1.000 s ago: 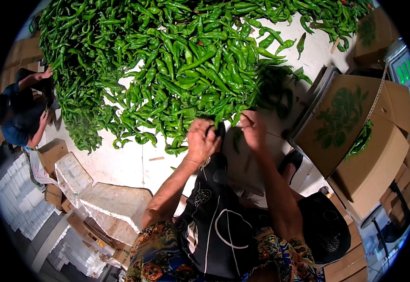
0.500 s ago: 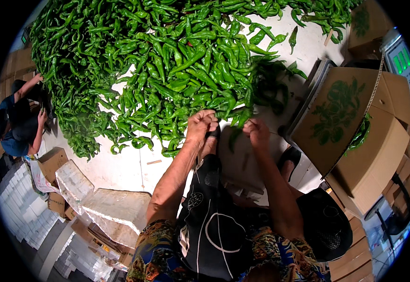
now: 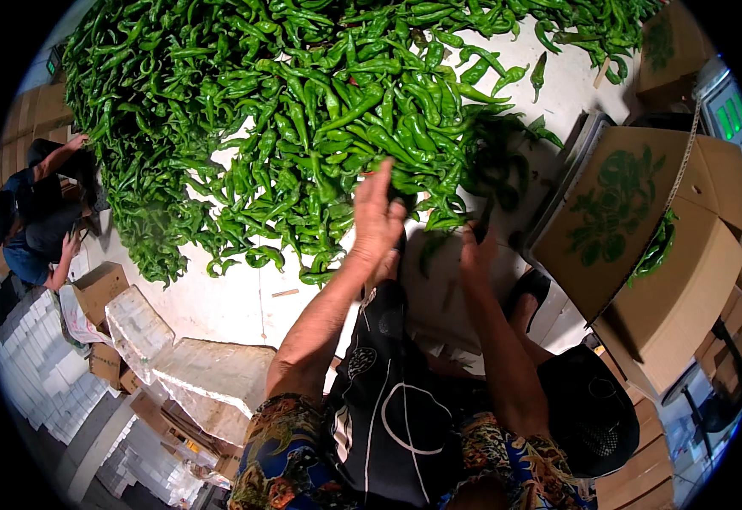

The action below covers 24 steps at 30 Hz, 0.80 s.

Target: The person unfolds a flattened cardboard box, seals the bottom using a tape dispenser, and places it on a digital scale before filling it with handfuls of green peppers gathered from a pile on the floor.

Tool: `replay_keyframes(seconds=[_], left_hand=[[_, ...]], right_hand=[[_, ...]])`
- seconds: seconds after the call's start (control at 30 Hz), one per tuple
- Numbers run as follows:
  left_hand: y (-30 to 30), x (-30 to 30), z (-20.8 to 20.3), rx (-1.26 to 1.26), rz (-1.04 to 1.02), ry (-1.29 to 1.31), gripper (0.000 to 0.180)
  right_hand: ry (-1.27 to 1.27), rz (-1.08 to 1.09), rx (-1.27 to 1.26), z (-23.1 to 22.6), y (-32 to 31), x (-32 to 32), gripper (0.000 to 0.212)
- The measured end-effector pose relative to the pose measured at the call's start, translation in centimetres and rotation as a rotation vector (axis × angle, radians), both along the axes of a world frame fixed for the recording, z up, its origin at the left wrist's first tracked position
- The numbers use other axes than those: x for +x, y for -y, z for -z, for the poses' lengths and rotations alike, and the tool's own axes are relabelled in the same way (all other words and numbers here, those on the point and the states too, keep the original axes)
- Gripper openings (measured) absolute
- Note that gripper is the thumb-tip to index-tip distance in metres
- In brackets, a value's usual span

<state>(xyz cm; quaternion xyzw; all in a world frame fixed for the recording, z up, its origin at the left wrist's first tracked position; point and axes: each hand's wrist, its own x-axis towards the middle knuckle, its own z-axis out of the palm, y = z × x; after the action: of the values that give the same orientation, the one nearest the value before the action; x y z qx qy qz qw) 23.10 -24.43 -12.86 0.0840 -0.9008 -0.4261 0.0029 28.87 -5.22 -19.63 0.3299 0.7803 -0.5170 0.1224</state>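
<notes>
A broad heap of long green peppers (image 3: pixel 388 127) covers the floor in front of me. My left hand (image 3: pixel 377 219) is open at the near edge of the heap, its fingers stretched forward against the peppers. My right hand (image 3: pixel 479 248) is close by on the right, partly in deep shadow. Its fingers look extended and apart, with nothing visible held in them. A few peppers (image 3: pixel 446 212) lie between the two hands. Past my right hand, more peppers (image 3: pixel 498 161) sit in dark shade.
At the right, an open cardboard box (image 3: pixel 549 246) with a printed vegetable picture stands beside a scale display (image 3: pixel 732 119); peppers (image 3: pixel 656 251) show inside. White foam pieces (image 3: pixel 209 374) lie lower left. Another person (image 3: pixel 35 212) sits at the far left edge of the heap.
My left hand has gone from closed to open and reached slightly forward. My right hand has shifted a little right, its fingers straightening into shadow. The view has shifted slightly.
</notes>
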Motion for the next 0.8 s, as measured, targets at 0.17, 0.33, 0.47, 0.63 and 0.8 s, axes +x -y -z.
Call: replay_keyframes(seconds=[0.17, 0.33, 0.47, 0.63, 0.8], left_hand=[[-1.0, 2.7, 2.9, 0.022, 0.389, 0.165, 0.062], [1.6, 3.8, 1.3, 0.217, -0.209, 0.247, 0.022], [1.1, -0.4, 0.3, -0.008, -0.249, 0.011, 0.017], [1.7, 0.5, 2.2, -0.096, -0.025, 0.018, 0.018], [1.2, 3.0, 1.2, 0.119, -0.046, 0.25, 0.024]], right_hand=[[-0.066, -0.04, 0.227, 1.2, -1.9, 0.9, 0.036], [0.167, -0.05, -0.116, 0.4, -3.0, -0.2, 0.033], [0.129, -0.031, -0.159, 0.9, -2.6, -0.5, 0.027], [0.08, -0.041, -0.132, 0.2, -1.3, 0.2, 0.022], [0.042, -0.005, -0.272, -0.3, -1.3, -0.1, 0.021]])
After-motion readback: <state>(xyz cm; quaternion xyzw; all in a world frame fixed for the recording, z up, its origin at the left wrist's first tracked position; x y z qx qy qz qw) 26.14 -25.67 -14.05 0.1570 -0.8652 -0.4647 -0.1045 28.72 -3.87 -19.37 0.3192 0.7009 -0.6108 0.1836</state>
